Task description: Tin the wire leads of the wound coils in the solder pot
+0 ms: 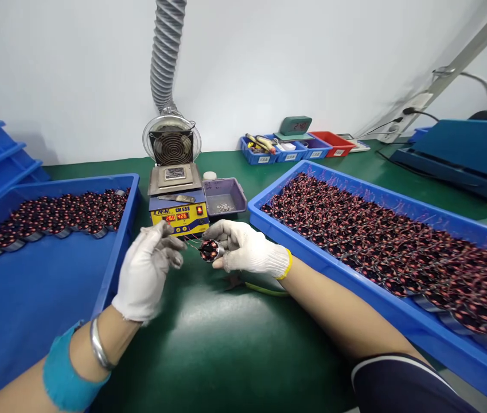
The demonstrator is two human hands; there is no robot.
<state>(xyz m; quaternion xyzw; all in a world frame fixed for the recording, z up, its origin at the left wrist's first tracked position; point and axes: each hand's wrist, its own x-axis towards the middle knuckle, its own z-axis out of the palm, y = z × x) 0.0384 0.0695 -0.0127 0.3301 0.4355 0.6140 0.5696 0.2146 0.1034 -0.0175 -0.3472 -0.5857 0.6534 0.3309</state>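
My right hand (247, 248), in a white knitted glove with a yellow cuff, grips a small wound motor stator (210, 250). Copper coils show on the stator's face, and thin wires stick out from it to the left. My left hand (146, 267), also gloved, is just left of those wire ends. Its fingers are curled but apart, with nothing plainly between them. Right behind both hands stands a yellow-fronted solder pot (178, 212) with red digits lit. A tool with a green handle (267, 290) lies on the table below my right wrist, its head partly in shadow.
A blue tray (260, 209) at right holds many wired stators. Another blue tray (109, 281) at left has stators in its far part. A purple bin (237, 189) sits beside the pot, with a fume hose (166, 57) above. Small bins (297, 152) line the wall.
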